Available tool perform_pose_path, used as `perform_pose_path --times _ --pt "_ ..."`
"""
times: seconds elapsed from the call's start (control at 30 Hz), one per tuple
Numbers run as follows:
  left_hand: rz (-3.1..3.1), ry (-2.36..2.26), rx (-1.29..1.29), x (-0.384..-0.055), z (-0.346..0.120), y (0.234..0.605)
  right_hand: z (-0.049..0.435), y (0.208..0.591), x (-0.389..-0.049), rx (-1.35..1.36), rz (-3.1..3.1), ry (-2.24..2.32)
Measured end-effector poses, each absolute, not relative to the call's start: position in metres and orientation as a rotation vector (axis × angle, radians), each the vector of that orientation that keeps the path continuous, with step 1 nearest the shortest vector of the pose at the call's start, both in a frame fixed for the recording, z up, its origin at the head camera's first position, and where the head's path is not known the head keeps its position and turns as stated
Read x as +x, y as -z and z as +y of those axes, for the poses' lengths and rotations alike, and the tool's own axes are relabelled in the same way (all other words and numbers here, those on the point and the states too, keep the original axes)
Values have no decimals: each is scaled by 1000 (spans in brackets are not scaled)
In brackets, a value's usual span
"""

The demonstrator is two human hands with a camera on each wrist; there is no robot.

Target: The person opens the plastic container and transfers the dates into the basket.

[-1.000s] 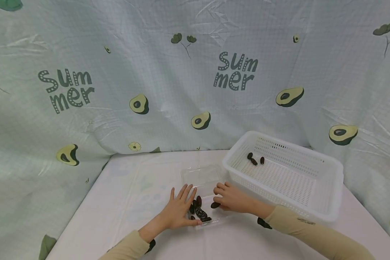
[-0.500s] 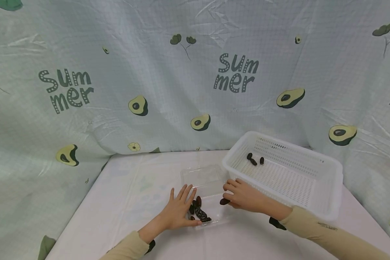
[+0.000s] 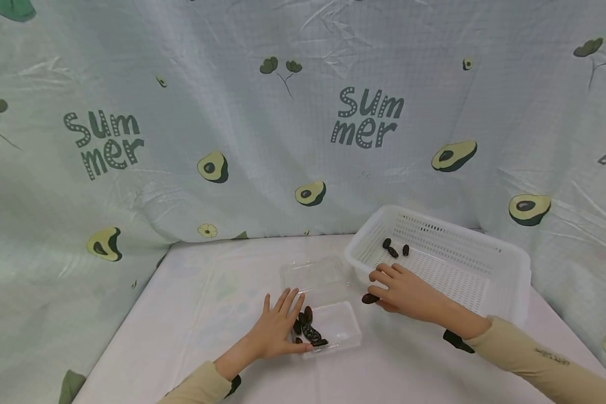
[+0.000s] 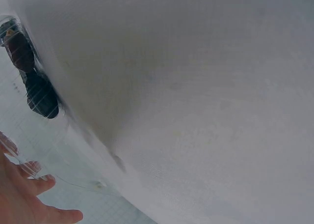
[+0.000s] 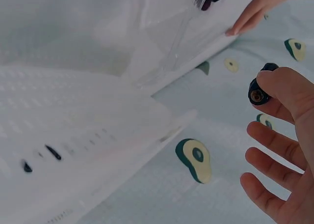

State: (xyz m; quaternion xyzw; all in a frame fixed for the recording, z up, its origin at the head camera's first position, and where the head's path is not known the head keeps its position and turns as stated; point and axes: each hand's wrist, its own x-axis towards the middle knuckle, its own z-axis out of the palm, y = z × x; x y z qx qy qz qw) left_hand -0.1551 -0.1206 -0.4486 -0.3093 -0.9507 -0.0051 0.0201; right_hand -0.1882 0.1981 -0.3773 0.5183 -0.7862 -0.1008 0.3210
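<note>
The right hand (image 3: 404, 292) pinched a dark date (image 3: 370, 298) beside the near edge of a white basket (image 3: 517, 286); the left hand (image 3: 278, 330), spread wide, rested on the left edge of a clear box (image 3: 343, 325).

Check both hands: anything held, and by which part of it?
Right hand pinches a dark, date-like fruit near one end; left hand is spread, gripping nothing.

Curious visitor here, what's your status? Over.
Right grip pinching one dark fruit. Left grip spread at clear box's edge. White basket's rim possibly in the way.
</note>
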Motion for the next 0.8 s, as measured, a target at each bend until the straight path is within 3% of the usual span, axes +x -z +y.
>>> perform_pose_path --times 0.43,0.8 --pt "-2949 19 -951 -155 -122 451 229 359 -197 1287 -2049 236" --pt "-2943 43 -961 -155 -121 451 258 360 -231 1231 -2030 229"
